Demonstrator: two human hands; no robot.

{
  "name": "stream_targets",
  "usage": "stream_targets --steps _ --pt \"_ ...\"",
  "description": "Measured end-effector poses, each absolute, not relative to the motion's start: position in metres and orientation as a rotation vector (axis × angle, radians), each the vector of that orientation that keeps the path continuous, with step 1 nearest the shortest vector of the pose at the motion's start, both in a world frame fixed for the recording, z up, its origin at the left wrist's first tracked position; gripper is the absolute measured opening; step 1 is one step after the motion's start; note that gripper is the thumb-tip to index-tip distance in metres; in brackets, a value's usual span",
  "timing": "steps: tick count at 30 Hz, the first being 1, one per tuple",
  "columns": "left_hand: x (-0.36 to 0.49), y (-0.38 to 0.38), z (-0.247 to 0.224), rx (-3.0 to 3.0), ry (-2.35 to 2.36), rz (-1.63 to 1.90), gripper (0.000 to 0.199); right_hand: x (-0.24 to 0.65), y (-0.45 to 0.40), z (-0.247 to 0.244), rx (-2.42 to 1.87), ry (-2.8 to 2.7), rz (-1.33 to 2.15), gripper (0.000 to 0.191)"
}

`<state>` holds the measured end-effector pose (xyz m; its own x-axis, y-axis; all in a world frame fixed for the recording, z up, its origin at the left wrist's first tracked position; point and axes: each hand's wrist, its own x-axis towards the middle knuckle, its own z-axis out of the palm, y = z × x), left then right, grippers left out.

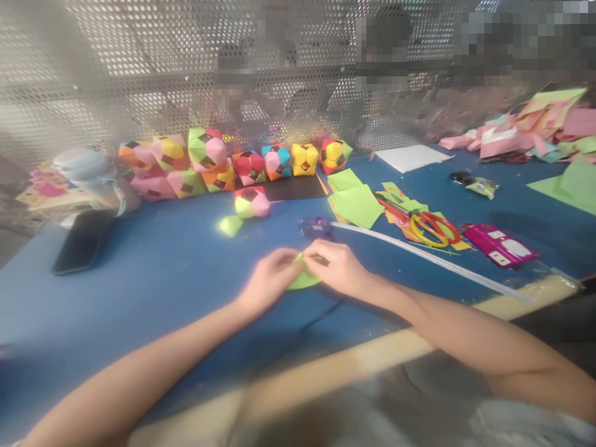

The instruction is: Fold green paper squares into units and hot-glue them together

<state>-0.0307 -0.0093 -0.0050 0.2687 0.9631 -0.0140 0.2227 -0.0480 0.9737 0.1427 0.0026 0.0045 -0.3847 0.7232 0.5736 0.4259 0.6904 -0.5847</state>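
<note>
Between my two hands is a piece of light green paper (305, 279), partly folded up at its middle. My left hand (274, 273) pinches its left side, fingertips together. On the right side, my right hand (339, 264) grips the same paper with bent fingers. Just beyond my hands lies a blue glue gun (315, 226) with a long clear glue stick (428, 254) running out to the right. A small folded green paper piece (230, 225) rests ahead to the left, by a green, pink and red paper ball (252, 202).
Several colourful paper balls (248, 167) line the back. Green sheets (356, 205), scissors (431, 226) and a magenta box (500, 245) sit to the right. A phone (86, 241) lies left, near a pale bottle (88, 174). Paper scraps (526, 130) pile up far right, before a perforated metal screen (153, 49).
</note>
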Motion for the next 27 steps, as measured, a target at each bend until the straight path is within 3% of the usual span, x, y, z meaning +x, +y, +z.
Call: stream_targets --steps 8,17,27 --pt "-0.037 -0.0043 -0.006 1.53 1.263 0.991 0.028 0.142 0.0022 0.0037 -0.933 -1.983 0.454 0.009" --pt "-0.0343 -0.0065 -0.0045 1.534 1.205 0.901 0.026 0.1431 0.0029 0.0057 -0.931 -2.006 0.474 0.017" --pt "-0.0327 -0.007 -0.0069 1.499 1.255 1.048 0.023 0.1441 0.0027 0.0061 -1.01 -1.975 0.557 0.017"
